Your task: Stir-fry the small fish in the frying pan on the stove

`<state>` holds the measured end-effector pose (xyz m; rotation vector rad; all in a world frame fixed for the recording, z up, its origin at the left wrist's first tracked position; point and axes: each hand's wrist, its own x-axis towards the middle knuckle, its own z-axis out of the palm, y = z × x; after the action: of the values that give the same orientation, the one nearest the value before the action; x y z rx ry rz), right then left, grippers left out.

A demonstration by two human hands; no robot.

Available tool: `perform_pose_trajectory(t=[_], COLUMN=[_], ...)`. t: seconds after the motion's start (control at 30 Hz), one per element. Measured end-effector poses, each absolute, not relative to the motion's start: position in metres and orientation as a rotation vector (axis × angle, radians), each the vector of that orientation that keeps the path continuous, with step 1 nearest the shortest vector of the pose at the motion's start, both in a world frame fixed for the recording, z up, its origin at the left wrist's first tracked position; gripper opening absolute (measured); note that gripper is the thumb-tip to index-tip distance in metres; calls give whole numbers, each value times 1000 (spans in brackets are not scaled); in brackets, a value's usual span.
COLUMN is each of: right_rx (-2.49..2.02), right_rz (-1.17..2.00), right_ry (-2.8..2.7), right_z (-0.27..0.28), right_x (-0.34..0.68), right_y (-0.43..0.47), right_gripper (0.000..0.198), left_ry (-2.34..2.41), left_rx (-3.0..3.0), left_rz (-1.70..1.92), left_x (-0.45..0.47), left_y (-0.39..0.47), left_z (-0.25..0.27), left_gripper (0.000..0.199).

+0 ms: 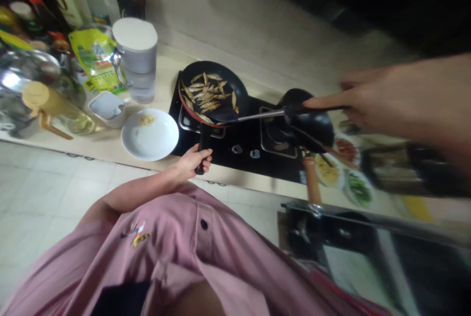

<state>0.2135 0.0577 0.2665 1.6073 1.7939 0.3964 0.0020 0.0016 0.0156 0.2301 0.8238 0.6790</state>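
Note:
My left hand (196,161) is closed around the black handle of a frying pan (235,85), which sits tilted over the left burner. Many small browned fish (209,94) lie in the pan. From the right reaches my right hand (371,95), blurred, its fingers wrapped on the dark handle of a spatula (261,115). The spatula's black blade rests inside the pan at the near right side, by the fish. Just left of the pan stands a white plate (165,137) with a little chopped yellowish garnish on it.
A wok (312,119) with a wooden handle occupies the right burner of the black stove (243,134). Small plates of chopped food (358,188) stand right of it. Leftward are a water pitcher (138,68), an oil jug (61,110), a white container (107,109) and bottles.

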Motion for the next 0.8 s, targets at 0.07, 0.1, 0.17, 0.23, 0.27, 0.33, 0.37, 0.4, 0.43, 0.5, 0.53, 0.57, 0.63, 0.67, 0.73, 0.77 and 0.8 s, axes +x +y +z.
perform_pose_trajectory(t=[0.07,0.1,0.17,0.23,0.27,0.33,0.37,0.4,0.43,0.5,0.53,0.57,0.63,0.67,0.73,0.77,0.8], right_rx=[1545,1520,1488,1488,1510,1583,1630,1669,1696,1711,1702,1681,1638,1625,1635,1648,1663], right_rz=[389,389,423,473,493,497,494,491,485,470,456,429,346,307,274,291,317], right_ry=[1663,1647,1718,1779,1790,1796,1795,1806,1824,1879,1908,1937,1975,1979,1921,1880,1824], right_z=[260,256,249,244,244,247,248,249,248,243,239,235,231,232,241,248,254], right_x=[207,204,202,202,202,200,198,195,191,182,177,173,169,170,180,189,201], right_y=[51,50,52,58,63,74,81,88,95,108,112,116,116,114,108,104,101], right_gripper=[42,46,48,46,45,43,43,43,43,43,43,43,41,41,42,42,46], left_ry=[834,837,842,845,846,846,846,848,852,861,864,863,854,851,846,847,849], left_rx=[237,240,241,237,235,232,232,232,232,230,228,226,225,225,228,228,228], left_rz=[681,684,688,688,687,689,689,690,692,695,696,697,693,691,691,693,695], left_x=[2,2,2,1,1,1,1,1,1,1,1,1,0,0,0,0,1], left_y=[2,2,2,1,1,1,1,1,1,0,0,0,0,0,0,0,0], left_z=[17,17,18,19,19,21,22,23,23,24,24,25,25,25,24,23,22], left_gripper=[24,23,22,22,22,22,22,21,20,19,18,18,19,19,19,19,19])
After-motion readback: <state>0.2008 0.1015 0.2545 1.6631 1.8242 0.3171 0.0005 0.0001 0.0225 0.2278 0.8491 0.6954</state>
